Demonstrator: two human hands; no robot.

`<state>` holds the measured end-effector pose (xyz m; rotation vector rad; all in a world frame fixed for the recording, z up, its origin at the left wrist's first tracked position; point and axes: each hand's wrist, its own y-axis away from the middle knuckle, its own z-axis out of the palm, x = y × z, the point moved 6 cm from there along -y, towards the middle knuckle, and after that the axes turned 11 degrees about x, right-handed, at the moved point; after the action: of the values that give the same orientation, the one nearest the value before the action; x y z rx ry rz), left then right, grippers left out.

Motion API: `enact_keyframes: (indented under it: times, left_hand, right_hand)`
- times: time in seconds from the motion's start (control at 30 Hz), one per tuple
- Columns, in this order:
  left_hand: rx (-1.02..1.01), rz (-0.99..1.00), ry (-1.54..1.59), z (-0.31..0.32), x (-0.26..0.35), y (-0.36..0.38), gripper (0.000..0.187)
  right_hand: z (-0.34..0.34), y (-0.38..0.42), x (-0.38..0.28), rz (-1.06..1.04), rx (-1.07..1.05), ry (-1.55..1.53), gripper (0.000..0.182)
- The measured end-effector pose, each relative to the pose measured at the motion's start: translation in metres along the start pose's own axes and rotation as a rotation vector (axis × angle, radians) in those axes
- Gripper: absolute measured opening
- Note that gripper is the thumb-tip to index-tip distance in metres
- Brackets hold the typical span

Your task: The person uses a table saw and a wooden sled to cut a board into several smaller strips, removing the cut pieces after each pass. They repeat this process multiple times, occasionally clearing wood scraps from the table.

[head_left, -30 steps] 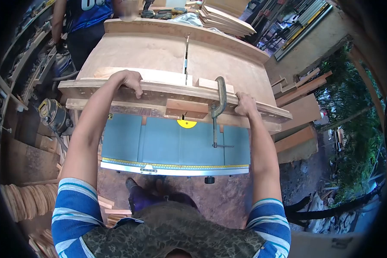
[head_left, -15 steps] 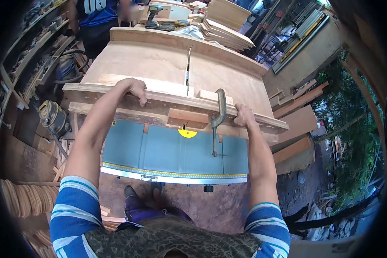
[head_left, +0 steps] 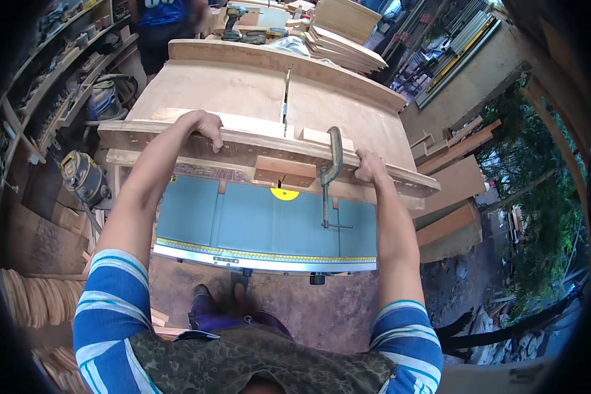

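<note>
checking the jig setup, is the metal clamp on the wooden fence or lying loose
On: the metal clamp hooks over the wooden fence, its screw handle hanging below.

Around my saw station, the workshop clutter

Far ahead, a cordless drill lies beside a stack of cut plywood boards, and a person in a blue jersey stands at the far left corner. On my left, shelves hold tools, with a shop vacuum below them and a yellow-trimmed power tool nearer me. Round wooden discs are stacked by my left side. Planks lean on my right, near green foliage.
</note>
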<state>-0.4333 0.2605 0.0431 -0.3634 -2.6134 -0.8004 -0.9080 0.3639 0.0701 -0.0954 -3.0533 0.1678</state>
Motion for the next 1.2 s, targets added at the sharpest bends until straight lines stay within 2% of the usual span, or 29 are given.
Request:
enact_keyframes:
  times: [0.1, 0.17, 0.2, 0.27, 0.37, 0.47, 0.5, 0.53, 0.6, 0.63, 0.7, 0.77, 0.8, 0.83, 0.87, 0.9, 0.93, 0.97, 1.0, 1.07, 1.13, 1.2]
  left_hand:
    - [0.063, 0.050, -0.113, -0.006, 0.004, 0.004, 0.071]
    - [0.042, 0.108, -0.134, 0.018, 0.003, 0.019, 0.072]
    - [0.070, 0.175, -0.169, 0.019, 0.004, 0.032, 0.073]
    - [0.044, 0.174, -0.173, 0.053, 0.002, 0.065, 0.073]
    - [0.130, 0.225, -0.232, 0.075, 0.009, 0.126, 0.073]
    - [0.096, 0.167, -0.197, 0.100, 0.016, 0.180, 0.067]
    - [0.127, 0.230, -0.168, 0.105, 0.016, 0.188, 0.072]
    - [0.096, 0.210, -0.131, 0.109, 0.017, 0.192, 0.074]
    - [0.048, 0.192, -0.108, 0.103, 0.018, 0.194, 0.076]
    - [0.011, 0.240, -0.054, 0.100, 0.020, 0.194, 0.081]
    - [-0.041, 0.287, 0.001, 0.106, 0.015, 0.192, 0.087]
    - [0.072, 0.406, 0.181, 0.107, 0.003, 0.184, 0.096]
    - [0.070, 0.409, 0.177, 0.100, 0.002, 0.183, 0.096]
    - [0.063, 0.284, 0.335, 0.092, -0.002, 0.185, 0.097]
    - [0.063, 0.155, 0.491, 0.087, -0.009, 0.184, 0.098]
    - [0.064, 0.156, 0.488, 0.085, -0.016, 0.180, 0.098]
    - [0.172, 0.117, 0.429, 0.079, -0.032, 0.174, 0.095]
    - [0.285, 0.078, 0.370, 0.073, -0.047, 0.169, 0.092]
    - [0.290, 0.081, 0.367, 0.075, -0.058, 0.162, 0.092]
    - [0.466, 0.015, -0.054, 0.067, -0.073, 0.151, 0.093]
    - [0.458, -0.006, -0.135, 0.058, -0.077, 0.145, 0.097]
    - [0.441, -0.015, -0.213, 0.060, -0.082, 0.142, 0.100]
  right_hand:
    - [-0.009, -0.004, -0.005, -0.028, 0.011, -0.004, 0.050]
    - [-0.003, 0.017, 0.002, -0.026, -0.007, -0.049, 0.051]
    - [-0.003, 0.037, 0.001, -0.077, 0.074, -0.017, 0.056]
    - [0.001, 0.088, 0.001, -0.062, 0.025, -0.025, 0.057]
    - [-0.012, 0.143, -0.006, -0.052, 0.001, -0.038, 0.062]
    - [-0.033, 0.196, -0.013, -0.076, -0.077, -0.056, 0.066]
    - [-0.037, 0.200, -0.017, -0.098, -0.111, -0.072, 0.069]
    - [-0.039, 0.198, -0.007, -0.089, -0.132, -0.080, 0.069]
    - [-0.034, 0.189, 0.018, -0.078, -0.383, -0.576, 0.063]
    - [-0.030, 0.171, 0.024, -0.070, -0.385, -0.584, 0.063]
    - [-0.010, 0.132, 0.035, 0.299, -0.605, -0.982, 0.052]
    - [-0.027, 0.082, -0.034, 0.076, -0.337, -0.561, 0.035]
    - [-0.013, 0.069, -0.063, 0.001, -0.372, -0.684, 0.038]
    - [0.006, 0.062, -0.085, -0.072, -0.413, -0.805, 0.040]
    - [0.026, 0.052, -0.105, -0.184, -0.435, -0.800, 0.042]
    - [0.038, 0.045, -0.123, -0.296, -0.456, -0.795, 0.043]
    - [0.039, 0.041, -0.136, -0.293, -0.453, -0.800, 0.043]
    - [0.038, 0.039, -0.152, -0.402, -0.477, -0.710, 0.040]
    - [0.037, 0.040, -0.163, -0.511, -0.499, -0.615, 0.038]
    - [0.036, 0.038, -0.172, -0.509, -0.478, -0.618, 0.033]
    - [0.039, 0.033, -0.173, -0.506, -0.457, -0.618, 0.028]
    - [0.047, 0.024, -0.160, -0.315, -0.472, -0.794, 0.023]
